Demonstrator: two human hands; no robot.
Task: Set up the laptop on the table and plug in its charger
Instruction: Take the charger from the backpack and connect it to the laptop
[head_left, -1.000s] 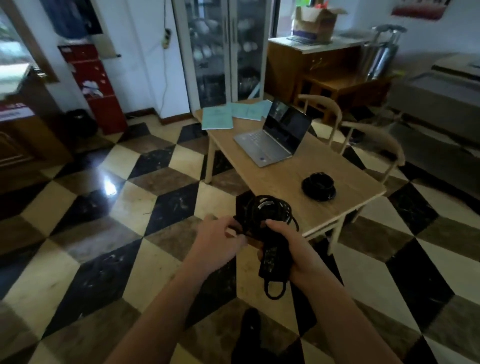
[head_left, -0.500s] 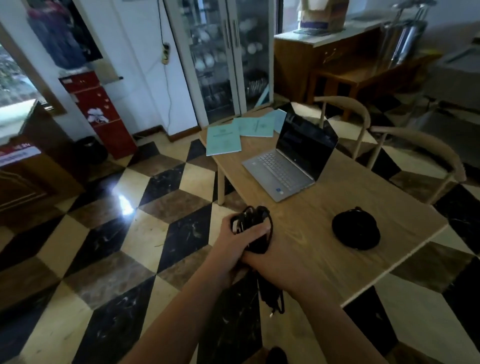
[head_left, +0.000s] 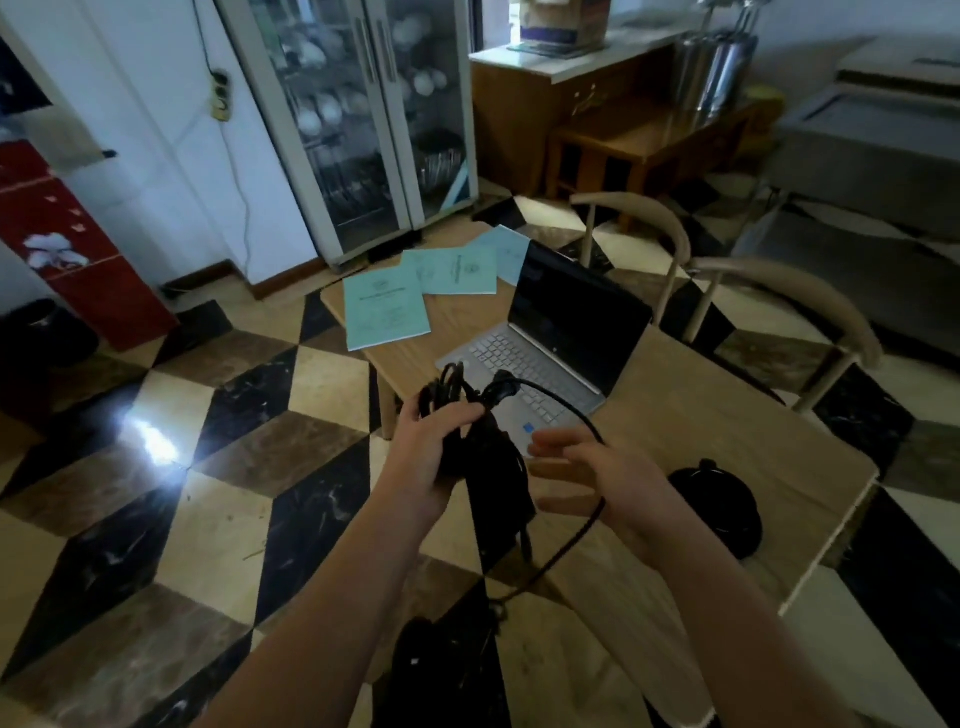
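An open silver laptop (head_left: 550, 343) with a dark screen stands on the light wooden table (head_left: 727, 431). My left hand (head_left: 441, 447) grips the black charger (head_left: 493, 467), its coiled cable bundled above the brick, at the table's near-left edge. One cable strand loops out from the bundle, arcs over the laptop's corner and runs down past my right hand (head_left: 608, 483). My right hand has its fingers spread, with the strand passing through the palm area; a firm grip is not visible.
Several teal booklets (head_left: 387, 306) lie at the table's far end. A round black object (head_left: 722, 504) sits on the table near my right wrist. Two wooden chairs (head_left: 779, 280) stand along the right side. A wall socket strip (head_left: 221, 96) hangs beside the glass cabinet (head_left: 363, 119).
I have come closer to the table. My right hand has left the charger bundle and opened, and a loop of cable has been drawn out to the right.
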